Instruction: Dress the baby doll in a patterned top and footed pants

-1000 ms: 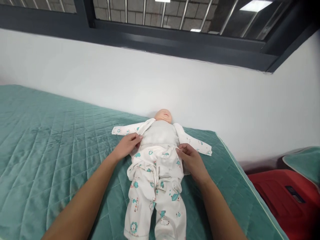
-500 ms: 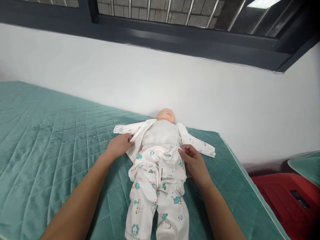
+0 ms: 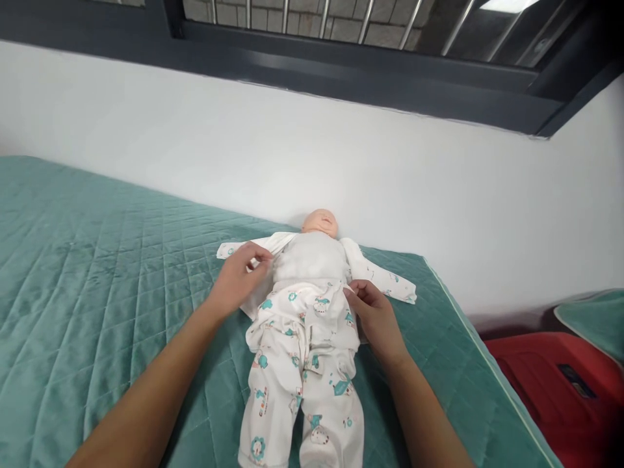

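A baby doll lies on its back, head toward the wall, its white torso bare at the front. It wears an open white printed shirt with both sleeves spread out, and matching printed trousers. My left hand is at the doll's side on the left, thumb and index finger pinched on the shirt's front edge. At the waist on the right, my right hand pinches the side of the trousers' waistband. Its other fingers are curled, and the exact grip is partly hidden.
A green quilted cover spreads beneath the doll, its edge running down at the right. Behind is a white wall below a dark window frame with metal bars. Beyond the right edge stands a red plastic object.
My left hand has moved up and inward toward the doll's chest, bringing the shirt's edge along. My right hand stays at the waist. The view has shifted slightly.
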